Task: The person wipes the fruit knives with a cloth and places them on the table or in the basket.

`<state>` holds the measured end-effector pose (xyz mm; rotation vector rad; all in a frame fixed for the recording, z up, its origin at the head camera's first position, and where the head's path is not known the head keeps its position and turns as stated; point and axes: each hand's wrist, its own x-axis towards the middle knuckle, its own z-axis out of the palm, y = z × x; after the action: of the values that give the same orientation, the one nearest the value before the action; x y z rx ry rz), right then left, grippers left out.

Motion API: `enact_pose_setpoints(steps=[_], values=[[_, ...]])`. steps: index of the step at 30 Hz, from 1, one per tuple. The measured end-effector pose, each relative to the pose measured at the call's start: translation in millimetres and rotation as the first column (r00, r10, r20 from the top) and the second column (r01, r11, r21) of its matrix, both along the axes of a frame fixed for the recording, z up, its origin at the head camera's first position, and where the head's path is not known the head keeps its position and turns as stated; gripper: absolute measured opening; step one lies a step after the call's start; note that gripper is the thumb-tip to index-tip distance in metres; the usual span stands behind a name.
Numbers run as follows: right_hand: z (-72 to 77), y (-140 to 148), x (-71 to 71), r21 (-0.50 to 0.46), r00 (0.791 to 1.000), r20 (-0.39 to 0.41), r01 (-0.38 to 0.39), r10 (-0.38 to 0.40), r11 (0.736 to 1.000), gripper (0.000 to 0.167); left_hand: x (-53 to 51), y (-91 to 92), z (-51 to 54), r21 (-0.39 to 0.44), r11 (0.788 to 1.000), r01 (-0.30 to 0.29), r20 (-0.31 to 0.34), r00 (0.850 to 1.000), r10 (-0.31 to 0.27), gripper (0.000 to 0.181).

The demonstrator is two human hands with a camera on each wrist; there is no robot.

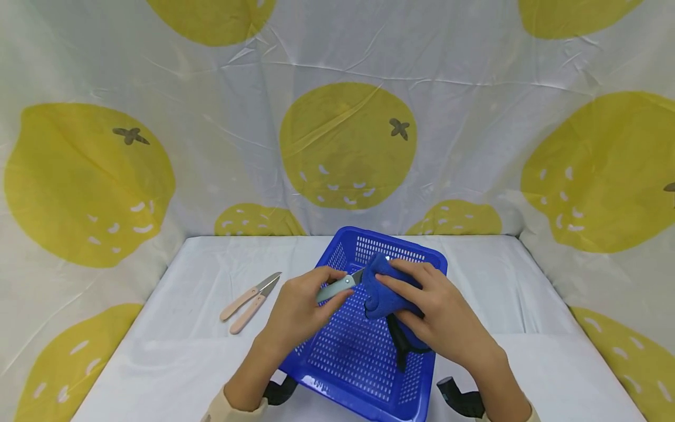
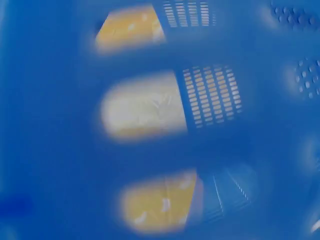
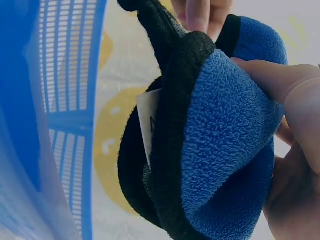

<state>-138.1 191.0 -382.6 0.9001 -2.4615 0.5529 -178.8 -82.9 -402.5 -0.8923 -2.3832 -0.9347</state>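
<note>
My left hand grips the pale blue handle of a small knife over the basket. The right hand holds a folded blue towel with black edging around the knife's blade, covering most of it. In the right wrist view, the terry towel is pinched by thumb and fingers, and a white label shows at its fold. Below both hands is a blue plastic basket with slotted walls. In the left wrist view only the blurred basket wall shows.
Two pink-handled knives lie close together on the white-covered table, left of the basket. A curtain printed with yellow lemons hangs behind and at both sides. Black curved mounts sit by the wrists.
</note>
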Motion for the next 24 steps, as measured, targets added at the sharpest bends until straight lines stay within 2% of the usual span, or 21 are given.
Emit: enact_pose_setpoints(steps=[9,19,24], values=[[-2.2,-13,5.9,0.054,1.000,0.021,-0.013,0.012,0.998,0.067,4.1,4.6,-0.7,-0.001,1.000,0.031,-0.026,0.999,-0.031,0.030],[-5.3,-12,0.9,0.029,0.995,-0.061,0.075,-0.073,0.997,0.064,3.9,7.1,0.3,0.030,0.997,0.064,-0.058,0.996,-0.062,0.028],[-5.1,-8,-1.9,0.007,0.994,-0.054,0.094,-0.094,0.996,0.064,2.9,5.2,0.9,0.045,0.996,0.081,-0.058,0.995,-0.078,0.026]])
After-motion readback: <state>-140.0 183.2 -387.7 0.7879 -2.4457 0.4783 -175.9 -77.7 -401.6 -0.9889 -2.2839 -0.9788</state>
